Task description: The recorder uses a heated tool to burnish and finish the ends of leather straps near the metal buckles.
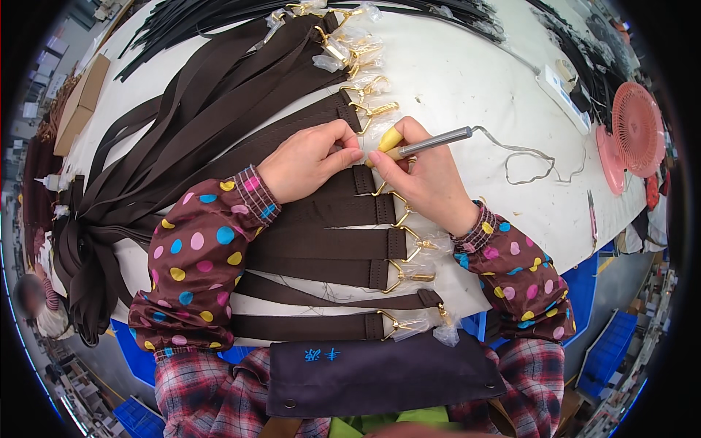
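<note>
Dark brown webbing straps (314, 244) lie side by side on the white table, their stitched ends holding gold snap hooks (416, 277) partly wrapped in clear plastic. My left hand (310, 160) rests over the straps in the middle, thumb and index finger pinched together near a strap end; what is between them is hidden. My right hand (423, 171) grips a corded, pen-shaped tool (442, 141) with a grey barrel. Its tip end points toward my left fingertips. Something yellow (391, 139) covers my right index finger or belongs to the tool; I cannot tell which.
Long loose strap lengths (87, 277) hang off the table's left side. Thin black strips (409, 11) lie at the back. To the right stand a white power strip (564, 98) and a pink fan (637, 130), with small snips (592, 219) nearer. The tool's cord (537, 152) loops across the table.
</note>
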Tool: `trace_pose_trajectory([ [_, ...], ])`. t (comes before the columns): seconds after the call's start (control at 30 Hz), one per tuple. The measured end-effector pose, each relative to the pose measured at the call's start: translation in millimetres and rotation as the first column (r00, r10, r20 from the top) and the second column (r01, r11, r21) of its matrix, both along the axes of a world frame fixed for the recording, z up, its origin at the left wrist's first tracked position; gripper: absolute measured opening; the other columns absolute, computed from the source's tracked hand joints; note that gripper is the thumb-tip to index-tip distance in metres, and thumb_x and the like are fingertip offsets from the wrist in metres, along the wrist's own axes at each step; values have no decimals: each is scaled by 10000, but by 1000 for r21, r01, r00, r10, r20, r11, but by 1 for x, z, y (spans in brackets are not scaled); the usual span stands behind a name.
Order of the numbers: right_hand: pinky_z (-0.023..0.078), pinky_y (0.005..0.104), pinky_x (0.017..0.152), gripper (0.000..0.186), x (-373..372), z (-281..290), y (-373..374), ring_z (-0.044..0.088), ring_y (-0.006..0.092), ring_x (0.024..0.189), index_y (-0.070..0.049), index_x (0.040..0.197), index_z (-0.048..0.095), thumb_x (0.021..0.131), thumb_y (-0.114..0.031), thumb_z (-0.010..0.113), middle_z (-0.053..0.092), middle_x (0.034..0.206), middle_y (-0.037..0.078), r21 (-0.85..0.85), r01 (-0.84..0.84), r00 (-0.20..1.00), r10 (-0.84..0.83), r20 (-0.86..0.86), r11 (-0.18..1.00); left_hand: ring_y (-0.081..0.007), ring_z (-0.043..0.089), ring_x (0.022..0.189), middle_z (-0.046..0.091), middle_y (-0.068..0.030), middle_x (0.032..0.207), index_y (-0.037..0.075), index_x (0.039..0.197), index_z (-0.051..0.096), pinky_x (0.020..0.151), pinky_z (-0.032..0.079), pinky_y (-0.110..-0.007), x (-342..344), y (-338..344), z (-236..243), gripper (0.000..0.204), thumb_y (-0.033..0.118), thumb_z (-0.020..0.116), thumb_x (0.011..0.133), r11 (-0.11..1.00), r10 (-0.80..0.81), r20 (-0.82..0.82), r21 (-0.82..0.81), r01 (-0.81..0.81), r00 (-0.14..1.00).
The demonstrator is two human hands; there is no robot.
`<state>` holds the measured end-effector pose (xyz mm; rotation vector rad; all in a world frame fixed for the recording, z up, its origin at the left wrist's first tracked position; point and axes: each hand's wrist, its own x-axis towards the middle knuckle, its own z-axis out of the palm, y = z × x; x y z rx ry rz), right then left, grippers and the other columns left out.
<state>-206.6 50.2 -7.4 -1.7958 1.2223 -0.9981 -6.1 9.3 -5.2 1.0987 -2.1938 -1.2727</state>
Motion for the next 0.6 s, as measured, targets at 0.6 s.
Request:
trace_pose_trajectory([
  [0.6, 426, 241, 517, 213, -5, 1, 0, 549, 87, 604, -18, 842, 480, 834, -114, 670, 593, 710, 52, -107, 181, 958, -150, 244, 978, -245, 602, 778, 536, -49, 920, 122, 926, 579, 642, 489, -355, -12, 26, 15, 150, 216, 655, 837, 941, 79, 198, -338, -8, 977],
])
